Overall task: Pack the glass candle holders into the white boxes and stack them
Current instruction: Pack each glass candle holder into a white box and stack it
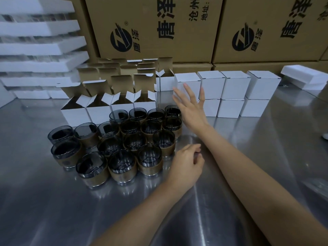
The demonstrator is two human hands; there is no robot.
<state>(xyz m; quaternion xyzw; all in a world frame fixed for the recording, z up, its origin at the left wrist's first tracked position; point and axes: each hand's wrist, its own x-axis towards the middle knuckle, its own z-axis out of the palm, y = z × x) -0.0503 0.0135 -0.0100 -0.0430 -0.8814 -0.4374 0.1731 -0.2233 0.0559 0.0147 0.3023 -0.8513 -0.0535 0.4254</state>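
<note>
Wobble is what I'm worrying about from my remote seat. My right hand is spreading wide, holding nothing, fingertips resting against the top box at the left end of the closed boxes, which are sitting two high. Too hard a nudge and I reckon that top one is sliding off its partner.

Reply: And the glasses?

Me: They're all sitting unpacked on the metal table, bunched just in front of the open boxes. My right forearm is hanging just beside the back-right ones, so a sloppy pull-back is risking clinking them together. My left hand is curling loosely, holding nothing, right beside the nearest glass. Grabbing blind, I'm probably tipping it into its neighbours.
</note>
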